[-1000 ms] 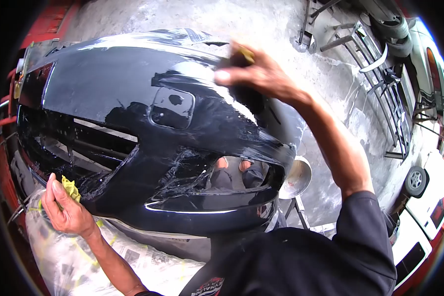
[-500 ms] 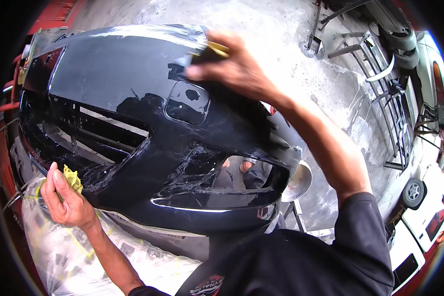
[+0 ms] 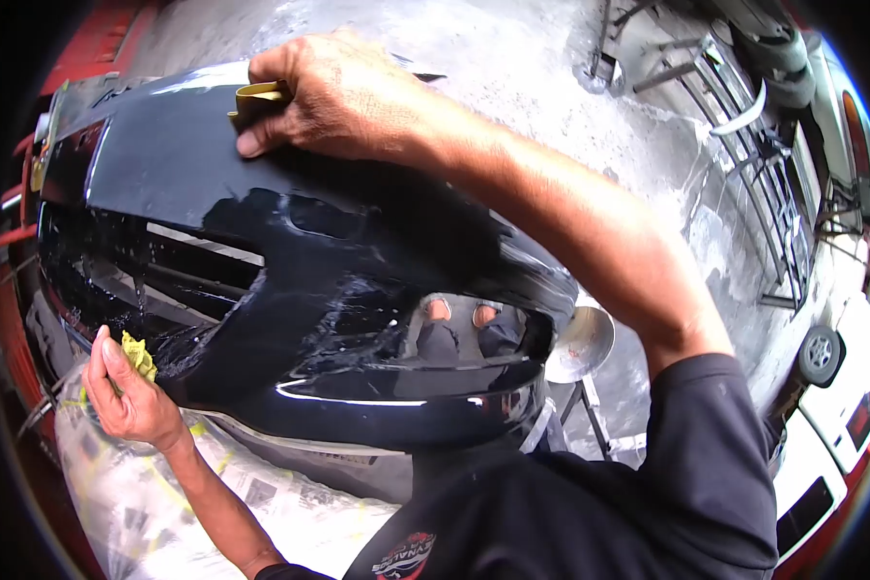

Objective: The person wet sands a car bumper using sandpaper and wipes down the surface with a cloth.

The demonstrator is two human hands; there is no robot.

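Note:
A glossy black car bumper (image 3: 193, 155) lies across the view, with wet-looking streaks around its openings. My right hand (image 3: 319, 97) rests near its upper edge, thumb and fingers closed on a folded yellow sheet (image 3: 259, 94). At the lower left, my left hand (image 3: 130, 391) pinches a crumpled yellow-green cloth (image 3: 139, 356) beside the bumper's left opening. The underside of the right hand is hidden.
Sheeting with tape (image 3: 232, 493) covers something below the bumper. A round metal bowl (image 3: 587, 343) sits on a stand at its right. Metal frames (image 3: 754, 184), a wheel (image 3: 819, 355) and white car parts are on the right. My feet show through an opening.
My right hand has moved left along the upper bumper with the yellow sheet. My left hand has stayed in nearly the same place, still holding the cloth.

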